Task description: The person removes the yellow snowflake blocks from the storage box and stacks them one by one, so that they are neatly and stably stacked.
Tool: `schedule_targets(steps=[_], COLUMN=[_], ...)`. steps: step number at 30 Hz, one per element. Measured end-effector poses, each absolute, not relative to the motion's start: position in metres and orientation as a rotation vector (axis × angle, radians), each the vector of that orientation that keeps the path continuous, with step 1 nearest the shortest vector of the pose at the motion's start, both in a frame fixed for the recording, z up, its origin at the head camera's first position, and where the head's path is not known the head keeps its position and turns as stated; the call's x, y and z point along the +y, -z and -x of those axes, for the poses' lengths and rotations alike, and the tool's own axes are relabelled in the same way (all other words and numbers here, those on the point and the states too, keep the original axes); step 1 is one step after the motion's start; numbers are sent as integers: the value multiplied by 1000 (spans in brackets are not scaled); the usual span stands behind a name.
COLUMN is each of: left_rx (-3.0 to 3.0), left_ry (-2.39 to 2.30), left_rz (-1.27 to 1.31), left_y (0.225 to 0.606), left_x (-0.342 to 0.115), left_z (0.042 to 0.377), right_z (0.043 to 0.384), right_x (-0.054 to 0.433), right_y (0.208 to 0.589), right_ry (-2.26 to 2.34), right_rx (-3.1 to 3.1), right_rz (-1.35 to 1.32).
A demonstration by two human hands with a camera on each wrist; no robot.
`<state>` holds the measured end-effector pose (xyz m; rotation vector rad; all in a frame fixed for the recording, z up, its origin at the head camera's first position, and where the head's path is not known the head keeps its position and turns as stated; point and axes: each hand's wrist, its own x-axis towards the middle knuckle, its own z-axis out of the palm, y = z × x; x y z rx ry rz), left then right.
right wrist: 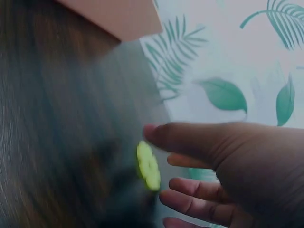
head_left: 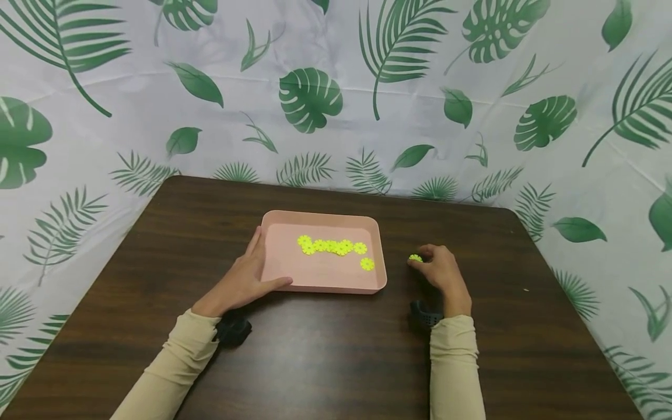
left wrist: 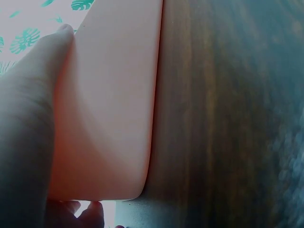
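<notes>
A shallow pink tray [head_left: 294,280] lies on the table, with several neon-yellow, notched flower-shaped discs [head_left: 342,247] inside, mostly in an overlapping row. My left hand [head_left: 247,279] grips the tray's left end, thumb along the near wall and fingers around the left side. The left wrist view shows the thumb [left wrist: 45,66] against the pink wall [left wrist: 109,104], with fingertips past its corner. To the right of the tray, my right hand [head_left: 441,271] pinches one more yellow disc [head_left: 415,258] between thumb and fingers. That disc [right wrist: 148,166] appears edge-on at the fingertips in the right wrist view.
The dark wood-grain table [head_left: 325,356] stretches around the tray. Behind it hangs a white cloth [head_left: 241,116] printed with green leaves. Black wrist straps [head_left: 233,329] sit on both arms. A tiny pale speck [head_left: 526,290] lies on the table at right.
</notes>
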<state>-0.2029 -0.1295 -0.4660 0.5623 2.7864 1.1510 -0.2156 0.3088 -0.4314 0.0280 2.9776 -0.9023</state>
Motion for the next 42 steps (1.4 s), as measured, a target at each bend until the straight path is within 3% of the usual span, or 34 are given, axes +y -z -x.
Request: schedule_targets(steps=[15,23,30,42], left_rx=[2783,2788,2802,2803], left_ry=[-1170,-1166,-1154,-1138], left_rz=[-578,-568,-560,-555], left_y=[466,466,464,463], left_x=[-127,-126,-128,-128], left_z=[199,199,200,200], right_z=[225,238,243,245], right_x=[208,160,152,158], right_y=[410,414,421,427], right_ry=[1256,1117,847,839], right_rx=[3047,2978,2880,2840], right_rz=[180,429,282,236])
